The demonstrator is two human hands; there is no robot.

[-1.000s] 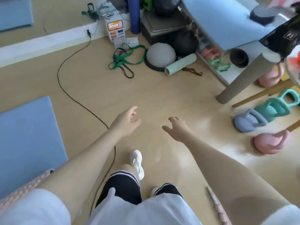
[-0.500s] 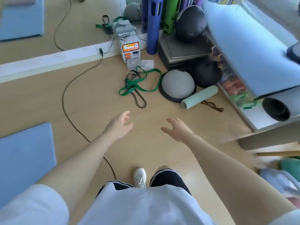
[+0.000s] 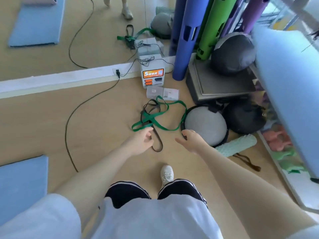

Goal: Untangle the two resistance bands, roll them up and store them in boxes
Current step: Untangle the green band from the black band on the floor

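Note:
A green resistance band (image 3: pixel 164 128) and a dark brown resistance band (image 3: pixel 158 142) lie tangled together on the wooden floor. Two small clear boxes (image 3: pixel 162 92) sit just beyond them, in front of a white charging station. My left hand (image 3: pixel 140 141) hovers at the near end of the bands with fingers loosely curled and holds nothing. My right hand (image 3: pixel 190 139) is spread open to the right of the bands, over the edge of a grey dome, and is empty too.
A grey balance dome (image 3: pixel 207 125), a mint foam roller (image 3: pixel 236 145), dark balls and upright purple and green rolls crowd the right. A black cable (image 3: pixel 69 121) runs across the floor on the left. Blue mat (image 3: pixel 22 178) lies at the near left. A mirror lines the wall.
I have stepped closer to the bands. Both hands have moved forward and now sit right at the near end of the tangle; the bands lie unmoved.

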